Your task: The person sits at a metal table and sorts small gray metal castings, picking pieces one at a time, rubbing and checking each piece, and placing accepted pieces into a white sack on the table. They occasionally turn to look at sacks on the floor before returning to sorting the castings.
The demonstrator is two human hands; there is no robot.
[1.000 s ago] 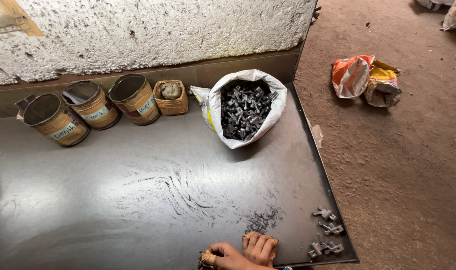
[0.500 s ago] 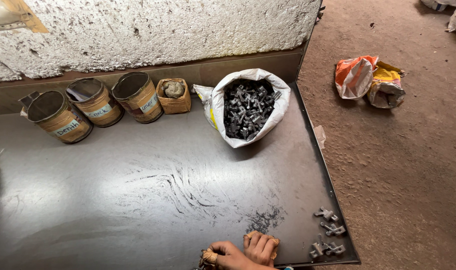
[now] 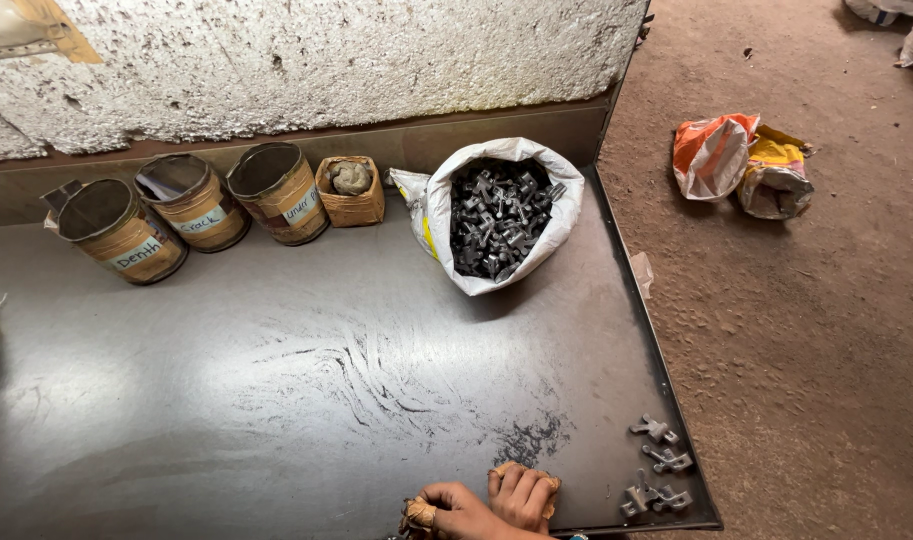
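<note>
Two hands sit together at the bottom edge of the view, on the near rim of a dark metal table (image 3: pixel 276 400). The right hand (image 3: pixel 524 495) lies with its fingers curled down onto the table, and brown tape or cloth is wrapped around some fingertips. The left hand (image 3: pixel 454 512) is beside it, touching it, also with brown wrapping on a finger. Both hands are half closed, but I cannot tell if they hold anything, because the picture cuts them at the bottom.

Nearest to the hands are a few small metal parts (image 3: pixel 658 465) on the table's right corner. They are grey, dull and cross-like in shape, lying loose in a short row near the edge. A dark smear of metal dust (image 3: pixel 524 440) lies just above the right hand.

Farther back, a white sack (image 3: pixel 446 215) stands open against the back ledge, full of the same kind of dark grey parts. To its left stand three round cans (image 3: pixel 196 205) with brown sides and paper labels, and a small square basket (image 3: pixel 351 195) with a lumpy stone-like thing inside. On the dirt floor (image 3: pixel 826 350) to the right, well apart from the table, lie crumpled orange and yellow bags (image 3: pixel 741 160).
</note>
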